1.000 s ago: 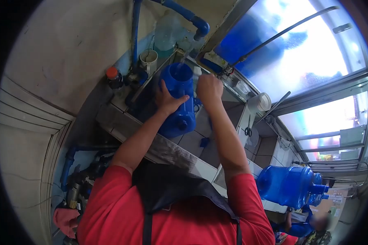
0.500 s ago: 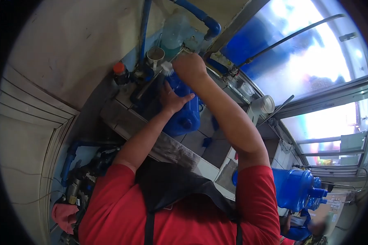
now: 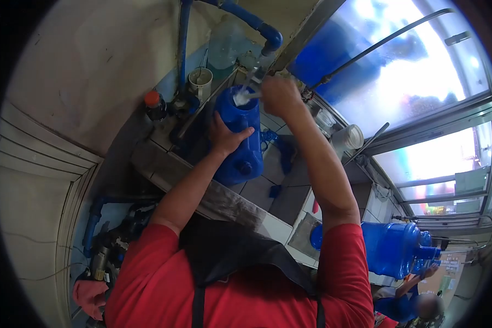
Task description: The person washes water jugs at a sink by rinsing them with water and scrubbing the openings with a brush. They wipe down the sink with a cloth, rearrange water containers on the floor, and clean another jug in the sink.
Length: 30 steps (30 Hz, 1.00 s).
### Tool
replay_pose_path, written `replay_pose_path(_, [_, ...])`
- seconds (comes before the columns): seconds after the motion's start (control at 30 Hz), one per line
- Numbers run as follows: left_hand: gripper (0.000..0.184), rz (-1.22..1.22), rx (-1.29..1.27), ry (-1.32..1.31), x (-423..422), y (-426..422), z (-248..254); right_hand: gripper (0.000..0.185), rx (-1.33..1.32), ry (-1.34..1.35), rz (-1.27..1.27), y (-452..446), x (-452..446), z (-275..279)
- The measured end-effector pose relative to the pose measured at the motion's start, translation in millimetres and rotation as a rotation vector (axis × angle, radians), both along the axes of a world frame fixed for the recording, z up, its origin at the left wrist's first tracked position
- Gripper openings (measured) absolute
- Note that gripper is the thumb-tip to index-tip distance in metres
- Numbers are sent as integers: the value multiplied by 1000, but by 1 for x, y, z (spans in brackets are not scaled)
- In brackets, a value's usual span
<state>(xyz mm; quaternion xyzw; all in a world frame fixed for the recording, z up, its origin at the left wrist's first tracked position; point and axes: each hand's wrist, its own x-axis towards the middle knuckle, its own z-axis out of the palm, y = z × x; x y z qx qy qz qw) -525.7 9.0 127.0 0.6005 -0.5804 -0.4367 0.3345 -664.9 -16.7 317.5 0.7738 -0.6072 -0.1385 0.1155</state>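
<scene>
White brush point(image 3: 241, 99) now over the blue jug point(image 3: 247, 148) mouth
Swung in from 10 o'clock, gripped by the right hand point(image 3: 281, 96); left hand point(image 3: 224, 138) clasps the jug at 12 o'clock, work seemingly centred at its mouth

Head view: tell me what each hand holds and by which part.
The left hand holds the blue jug by its upper side; the right hand holds a white brush, apparently by its handle.
</scene>
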Motion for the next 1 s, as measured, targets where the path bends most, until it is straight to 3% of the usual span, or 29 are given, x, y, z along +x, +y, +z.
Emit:
replay_pose_path(0.13, [135,-3,-27,-5,0,-1,-1,13,-165,160,150,-12,-12,-50])
replay_pose_path(0.2, [135,-21,1,-7,1,-2,-2,12,-369,177,294,-15,-13,-62])
replay_pose_path(0.33, [136,-10,34,-32,-1,0,1,12,-325,155,530,-14,-6,-54])
replay_pose_path(0.4, [136,20,3,-7,-2,1,-2,13,-250,113,89,-22,-9,-44])
replay_pose_path(0.57, [136,15,-5,-17,-1,-1,-1,13,-167,69,360,-31,9,-48])
replay_pose_path(0.67, [135,8,0,-43,0,0,-2,15,-75,37,221,-32,18,-26])
replay_pose_path(0.73, [135,7,-17,-50,-1,-1,-2,20,77,5,-70,-31,24,-16])
replay_pose_path(0.83, [136,5,2,-53,0,0,0,27,211,-114,-203,-28,37,17])
replay_pose_path(0.97, [135,-5,-12,3,1,-4,-6,28,306,-231,-236,-46,26,41])
replay_pose_path(1.0, [133,-6,-33,19,0,-5,-10,28,183,-263,-193,-46,24,36])
